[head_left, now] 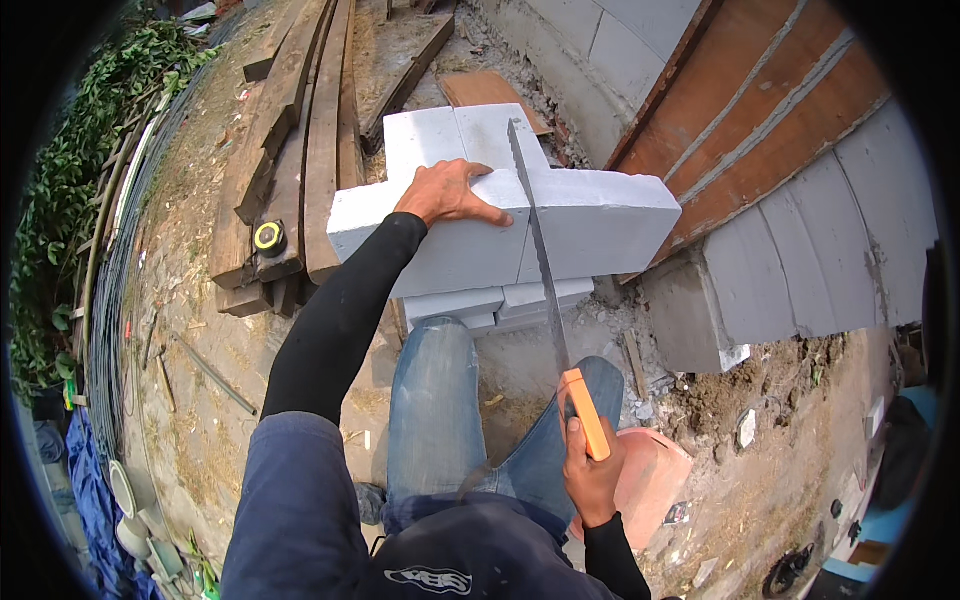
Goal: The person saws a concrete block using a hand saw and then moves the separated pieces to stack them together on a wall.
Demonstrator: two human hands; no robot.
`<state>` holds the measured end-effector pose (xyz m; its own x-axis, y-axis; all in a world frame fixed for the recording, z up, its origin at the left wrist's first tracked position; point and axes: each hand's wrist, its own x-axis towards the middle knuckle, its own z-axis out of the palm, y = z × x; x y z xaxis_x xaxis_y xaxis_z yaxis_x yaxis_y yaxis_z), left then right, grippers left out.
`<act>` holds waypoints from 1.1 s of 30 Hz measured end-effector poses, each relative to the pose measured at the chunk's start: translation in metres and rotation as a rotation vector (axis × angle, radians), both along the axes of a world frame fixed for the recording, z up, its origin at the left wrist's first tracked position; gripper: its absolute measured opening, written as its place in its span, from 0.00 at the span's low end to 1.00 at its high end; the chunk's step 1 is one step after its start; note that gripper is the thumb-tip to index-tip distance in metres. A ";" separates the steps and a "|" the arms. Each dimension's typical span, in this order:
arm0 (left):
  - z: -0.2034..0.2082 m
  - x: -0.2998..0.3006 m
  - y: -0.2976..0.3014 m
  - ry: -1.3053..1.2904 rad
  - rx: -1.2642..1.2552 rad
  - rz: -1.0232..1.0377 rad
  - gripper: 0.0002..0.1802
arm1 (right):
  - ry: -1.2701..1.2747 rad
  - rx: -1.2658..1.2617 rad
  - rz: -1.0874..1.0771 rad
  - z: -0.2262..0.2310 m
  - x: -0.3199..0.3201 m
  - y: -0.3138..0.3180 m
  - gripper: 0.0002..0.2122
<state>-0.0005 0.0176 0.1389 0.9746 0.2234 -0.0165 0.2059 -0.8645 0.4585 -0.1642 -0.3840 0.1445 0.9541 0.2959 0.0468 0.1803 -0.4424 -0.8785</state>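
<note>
A long white aerated concrete block (440, 250) lies across a stack of similar white blocks (455, 303) in front of my knees. My left hand (450, 192) grips its upper edge, thumb down the near face and fingers over the top. To the right of that hand, the toothed blade of a handsaw (546, 265) crosses the block at a dark line down its near face; how deep it sits I cannot tell. My right hand (592, 470) is wrapped round the saw's orange handle, low and close to my right thigh. Another white block (420, 135) lies behind.
Timber beams (320, 130) lie at the left, a yellow and black tape measure (269, 238) on one. At the right stands a block wall (800, 260) with a brown board (740, 110). A pinkish container (650, 480) is beside my right hand. Dark rods (110, 330) run along the far left.
</note>
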 end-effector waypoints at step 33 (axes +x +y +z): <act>0.003 -0.055 -0.065 -0.206 0.112 0.036 0.55 | 0.186 -0.667 -0.068 -0.232 -0.134 -0.222 0.21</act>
